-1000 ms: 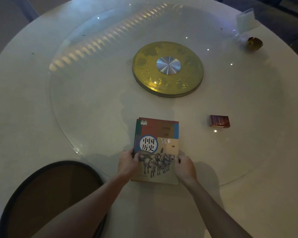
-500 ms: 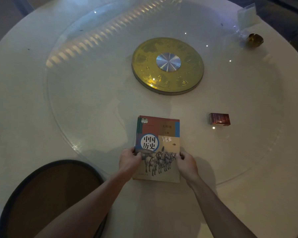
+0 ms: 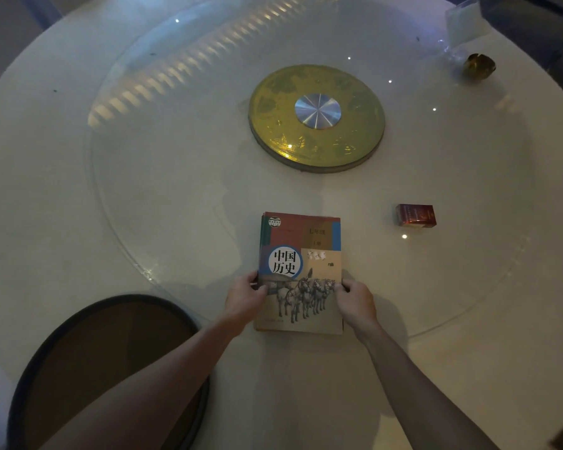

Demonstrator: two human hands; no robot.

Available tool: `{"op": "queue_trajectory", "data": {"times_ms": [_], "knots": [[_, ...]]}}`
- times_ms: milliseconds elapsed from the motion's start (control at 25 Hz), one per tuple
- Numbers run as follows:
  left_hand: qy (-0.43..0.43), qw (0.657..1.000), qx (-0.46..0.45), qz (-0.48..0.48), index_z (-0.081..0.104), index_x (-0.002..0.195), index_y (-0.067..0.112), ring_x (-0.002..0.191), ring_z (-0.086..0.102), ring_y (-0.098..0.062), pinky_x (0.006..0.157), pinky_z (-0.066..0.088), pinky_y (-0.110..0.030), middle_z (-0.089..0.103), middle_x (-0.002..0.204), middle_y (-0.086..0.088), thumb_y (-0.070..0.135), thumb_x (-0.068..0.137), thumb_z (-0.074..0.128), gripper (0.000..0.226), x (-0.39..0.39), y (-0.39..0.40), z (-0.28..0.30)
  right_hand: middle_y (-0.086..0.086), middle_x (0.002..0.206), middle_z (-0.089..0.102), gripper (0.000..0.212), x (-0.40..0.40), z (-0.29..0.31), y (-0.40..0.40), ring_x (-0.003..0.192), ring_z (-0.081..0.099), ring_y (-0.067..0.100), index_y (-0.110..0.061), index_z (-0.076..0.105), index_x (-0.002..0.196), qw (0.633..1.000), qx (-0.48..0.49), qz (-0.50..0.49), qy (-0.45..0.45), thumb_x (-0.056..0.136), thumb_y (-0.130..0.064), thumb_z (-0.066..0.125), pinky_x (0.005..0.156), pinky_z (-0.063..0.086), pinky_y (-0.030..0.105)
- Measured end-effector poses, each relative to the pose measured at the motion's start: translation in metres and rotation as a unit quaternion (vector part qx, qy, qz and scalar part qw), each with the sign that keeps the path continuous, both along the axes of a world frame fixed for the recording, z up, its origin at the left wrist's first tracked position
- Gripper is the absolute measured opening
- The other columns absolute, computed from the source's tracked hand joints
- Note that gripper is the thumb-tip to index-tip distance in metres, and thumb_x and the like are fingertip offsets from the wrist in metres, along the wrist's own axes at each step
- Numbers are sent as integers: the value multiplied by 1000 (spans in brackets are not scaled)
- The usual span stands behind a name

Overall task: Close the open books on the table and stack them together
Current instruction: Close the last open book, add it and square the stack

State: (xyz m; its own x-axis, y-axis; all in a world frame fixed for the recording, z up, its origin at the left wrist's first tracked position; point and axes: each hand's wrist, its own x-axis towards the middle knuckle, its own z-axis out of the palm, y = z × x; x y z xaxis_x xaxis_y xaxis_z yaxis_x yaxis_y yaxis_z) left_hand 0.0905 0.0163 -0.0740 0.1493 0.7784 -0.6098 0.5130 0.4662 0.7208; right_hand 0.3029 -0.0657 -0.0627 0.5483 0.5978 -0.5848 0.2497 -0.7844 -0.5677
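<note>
1. since the earlier frames the stack of books (image 3: 301, 271) sits a touch farther from the table's near edge, and its covers line up more squarely, with less of the lower book's green edge showing along the left side.
2. the stack lies closed and flat on the round white table (image 3: 46, 196), at about 6 o'clock from the gold disc (image 3: 316, 118) in the table's middle, straddling the near rim of the glass turntable (image 3: 163, 177).
3. the top cover shows a red upper band, a blue-ringed white circle with chinese characters, and a team of horses across the lower half.
4. the left hand (image 3: 243, 298) grips the stack's left edge at about 9 o'clock on the cover, thumb on top of the cover, fingers curled round the side; how far they reach underneath cannot be told.
5. the right hand (image 3: 356, 302) mirrors it at about 3 o'clock, thumb tip on the cover by the horses, fingers bent against the right edge.
6. both hands press inward on the stack, pinching it between them; both forearms run down to the bottom of the view.
7. a small red box (image 3: 415, 216) lies on the glass at about 2 o'clock from the stack, well apart from it.
8. a small dark gold object (image 3: 478, 65) sits at the table's far right, at about 1 o'clock, just beside a clear card stand (image 3: 463, 19).
9. a dark round seat (image 3: 104, 368) shows below the table edge at about 8 o'clock from the stack.
</note>
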Motion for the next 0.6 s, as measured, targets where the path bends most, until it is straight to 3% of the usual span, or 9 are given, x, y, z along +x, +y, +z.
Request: {"op": "queue_trajectory", "data": {"times_ms": [80,160,240,320,440,520,600], "knots": [[10,1000,0,-12,70,120,20,86,68,-11,70,59,-33,74,99,6,20,91,61,31,0,3,1,20,94,73,31,-1,6,-5,79,65,30,2,69,102,998,3,-56,22,102,-24,52,67,43,34],[46,998,24,-37,66,121,16,95,67,-21,79,62,-45,69,114,-6,25,90,62,33,4,14,5,16,92,67,18,-9,15,-19,80,59,30,-3,63,98,985,-1,-172,-1,97,-18,54,70,42,35],[109,981,132,-95,56,133,13,109,60,-24,88,59,-46,58,127,-9,30,90,63,46,13,33,10,17,84,61,15,-28,18,-45,73,55,28,-3,59,84,952,-13,-306,23,94,-10,49,70,41,37],[138,942,241,-190,48,142,14,126,52,-27,104,49,-47,51,142,-9,30,90,60,55,33,61,16,20,76,58,27,-55,18,-70,66,56,30,-1,56,74,893,-22,-407,192,96,-1,40,69,46,42],[142,887,271,-347,32,153,12,151,24,-33,120,24,-53,27,164,-12,27,90,58,70,76,103,21,26,91,61,25,-82,23,-76,75,60,35,2,55,83,771,12,-467,433,91,13,34,64,59,44],[174,850,260,-424,25,156,13,155,10,-33,122,14,-57,15,168,-13,32,89,60,77,98,124,16,27,100,59,24,-85,20,-62,80,61,37,4,57,87,743,31,-472,474,90,16,36,58,65,38],[211,821,237,-474,31,153,15,151,24,-33,120,18,-59,30,163,-13,39,88,59,75,106,136,11,26,97,57,23,-82,16,-52,81,61,39,3,56,84,726,44,-485,486,93,13,36,56,65,38]]}}
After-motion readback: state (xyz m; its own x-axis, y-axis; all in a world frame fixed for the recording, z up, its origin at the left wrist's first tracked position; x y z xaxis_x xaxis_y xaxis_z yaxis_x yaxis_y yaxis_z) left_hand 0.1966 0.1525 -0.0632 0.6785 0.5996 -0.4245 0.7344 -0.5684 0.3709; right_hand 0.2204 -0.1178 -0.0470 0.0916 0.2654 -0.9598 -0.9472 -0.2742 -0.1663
